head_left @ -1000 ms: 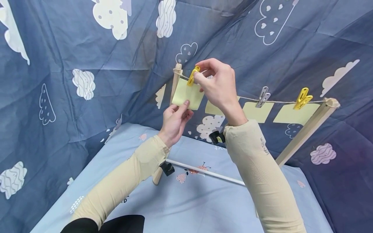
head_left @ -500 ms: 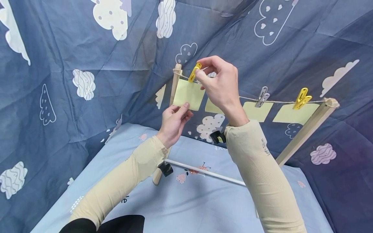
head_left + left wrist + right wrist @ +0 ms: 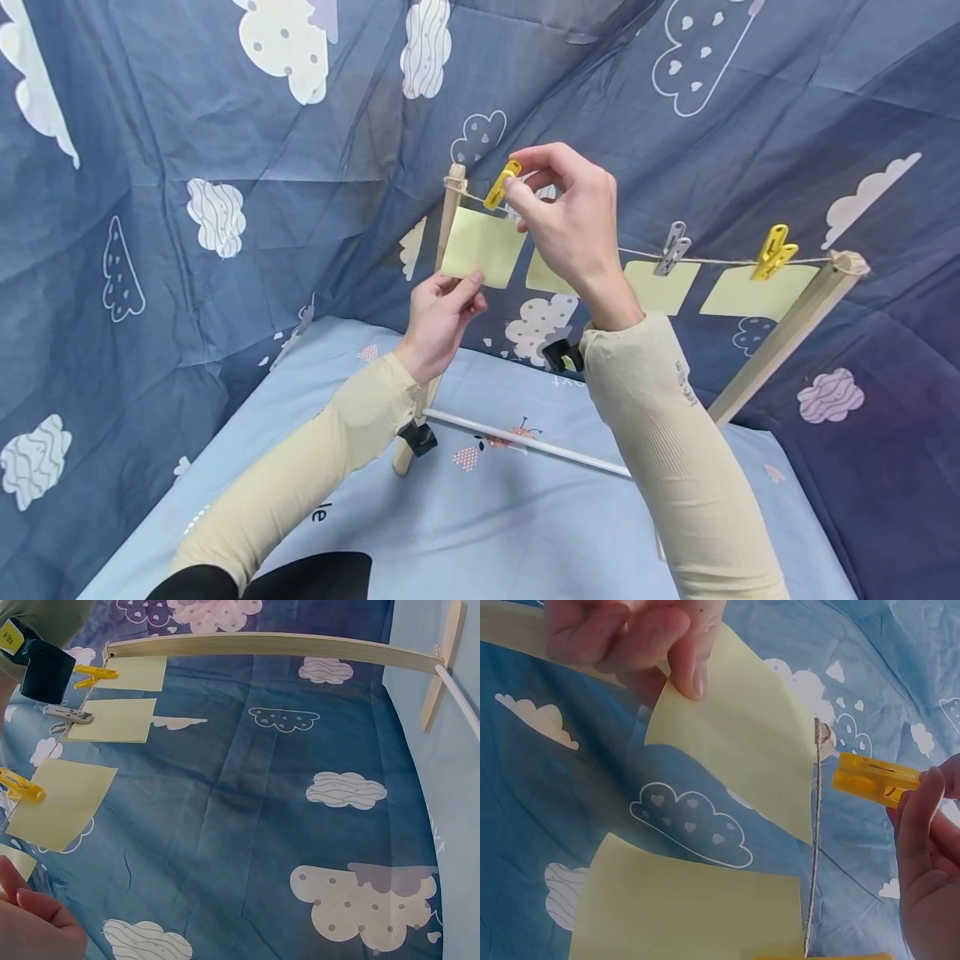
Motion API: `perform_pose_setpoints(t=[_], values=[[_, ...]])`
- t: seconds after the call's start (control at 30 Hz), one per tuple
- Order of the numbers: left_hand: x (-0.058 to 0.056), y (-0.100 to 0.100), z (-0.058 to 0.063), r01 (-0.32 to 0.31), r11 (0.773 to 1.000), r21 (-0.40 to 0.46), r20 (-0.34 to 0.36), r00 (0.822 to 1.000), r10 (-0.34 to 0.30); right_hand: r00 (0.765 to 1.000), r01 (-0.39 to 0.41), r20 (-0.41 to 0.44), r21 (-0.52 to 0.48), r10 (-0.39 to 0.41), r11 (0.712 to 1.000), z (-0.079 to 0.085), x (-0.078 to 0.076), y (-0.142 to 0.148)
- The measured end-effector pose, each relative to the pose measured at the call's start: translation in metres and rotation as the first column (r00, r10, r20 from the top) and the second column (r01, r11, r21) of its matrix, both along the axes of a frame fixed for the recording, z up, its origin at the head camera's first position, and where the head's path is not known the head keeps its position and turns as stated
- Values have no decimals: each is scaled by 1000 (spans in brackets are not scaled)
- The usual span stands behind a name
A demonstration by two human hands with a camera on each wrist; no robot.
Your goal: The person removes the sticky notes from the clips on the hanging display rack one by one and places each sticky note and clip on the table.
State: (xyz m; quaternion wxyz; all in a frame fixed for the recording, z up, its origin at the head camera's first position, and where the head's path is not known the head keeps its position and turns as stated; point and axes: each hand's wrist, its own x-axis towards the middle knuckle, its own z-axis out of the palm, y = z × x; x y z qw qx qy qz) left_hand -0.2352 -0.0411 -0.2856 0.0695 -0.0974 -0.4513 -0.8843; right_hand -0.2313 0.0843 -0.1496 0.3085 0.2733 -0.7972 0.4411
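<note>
The loose note (image 3: pixel 483 250) is just below the left end of the string (image 3: pixel 641 252), close to the wooden post that holds the string up there. It is a pale yellow square, and no clip bites it now.

The left hand (image 3: pixel 441 318) is below the string. It pinches the bottom edge of the loose note, thumb in front and fingers behind. The right hand (image 3: pixel 573 217) is up by the string. Its thumb and finger pinch a yellow clip (image 3: pixel 501 185). The right wrist view shows a small gap between that clip and the string, and the clip does not touch the loose note.

Three more notes hang from the string, and they look done. The end note (image 3: pixel 757 293) is near the right end of the string, under its own yellow clip (image 3: pixel 768 257). The next note (image 3: pixel 660 287) hangs from a gray clip (image 3: pixel 670 254). The third note (image 3: pixel 550 277) is partly behind the right hand, but the left wrist view shows its clip (image 3: pixel 24 787) on the string.

So it looks like three notes are fixed. Only the loose note is not fastened to the string, so the row seems mostly full.
</note>
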Motion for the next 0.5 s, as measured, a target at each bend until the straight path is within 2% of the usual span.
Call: perform_pose_setpoints(t=[0.33, 0.5], values=[[8, -12, -5, -24, 998, -55, -65, 998, 21, 999, -28, -15, -36, 28, 999, -2, 7, 5], [14, -17, -6, -53, 991, -120, -118, 992, 39, 999, -49, -26, -69, 47, 996, -4, 12, 10]])
